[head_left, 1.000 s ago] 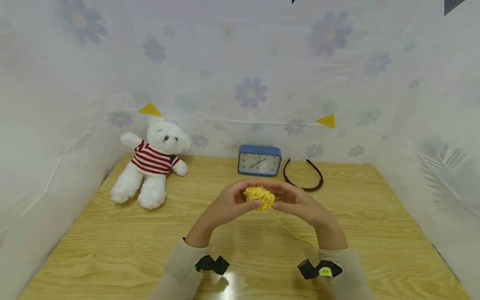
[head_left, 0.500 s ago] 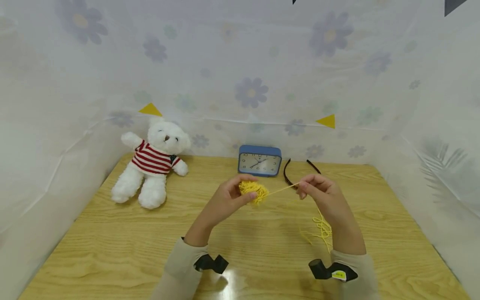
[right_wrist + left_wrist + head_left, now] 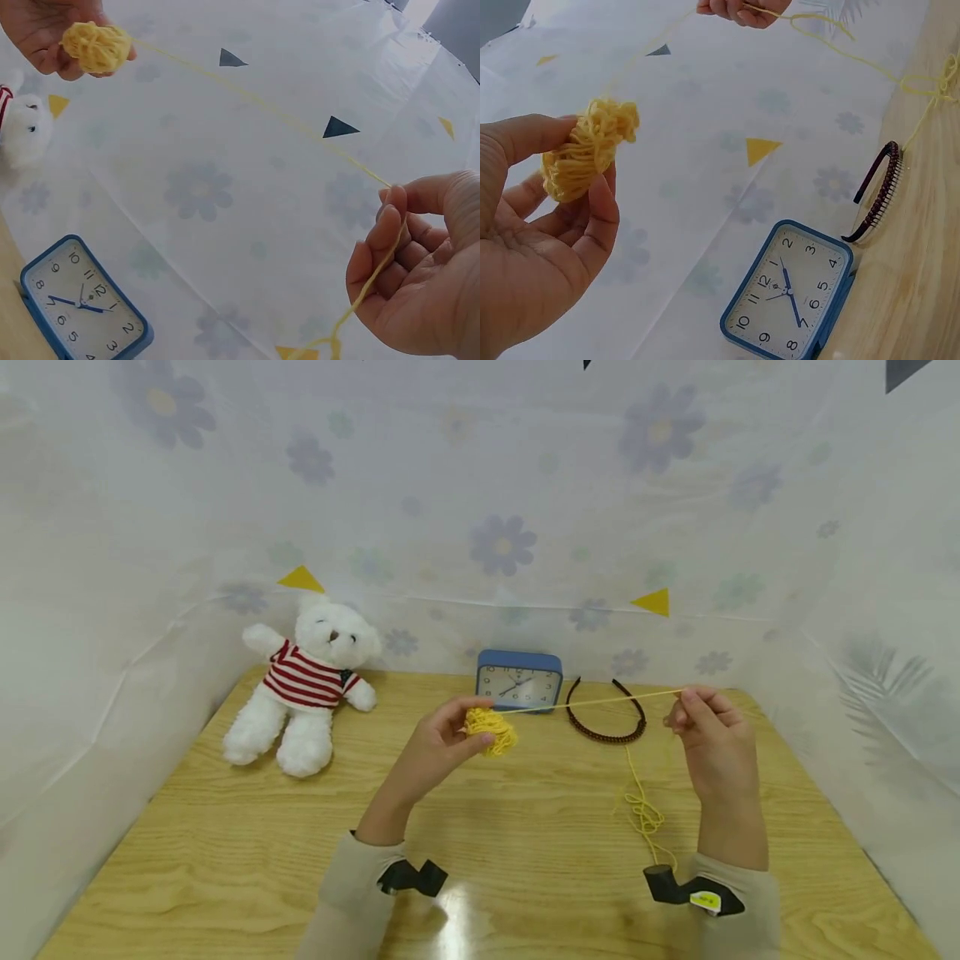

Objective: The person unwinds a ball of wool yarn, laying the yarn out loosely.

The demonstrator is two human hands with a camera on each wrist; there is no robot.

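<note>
My left hand [image 3: 435, 747] holds a small bundle of yellow yarn [image 3: 491, 732] between thumb and fingers, raised above the table. In the left wrist view the bundle [image 3: 591, 150] shows many wound loops. From it a single strand [image 3: 592, 702] runs taut to the right. My right hand [image 3: 716, 743] pinches that strand between thumb and index finger, out to the right and a bit higher. In the right wrist view the strand's loose part [image 3: 371, 277] passes down across the curled fingers. A tangled heap of the same yarn [image 3: 643, 814] lies on the table to the left of my right forearm.
A blue alarm clock [image 3: 519, 682] stands at the back of the wooden table [image 3: 517, 877]. Right of it lies a dark beaded headband [image 3: 609, 737], with yarn trailing from near its front. A white teddy bear [image 3: 303, 689] in a striped shirt leans at the back left.
My hands, together around the yarn bundle a second ago, have parted. The right hand has drawn the strand out rightward and up, while the left has shifted slightly left and up with the bundle.
</note>
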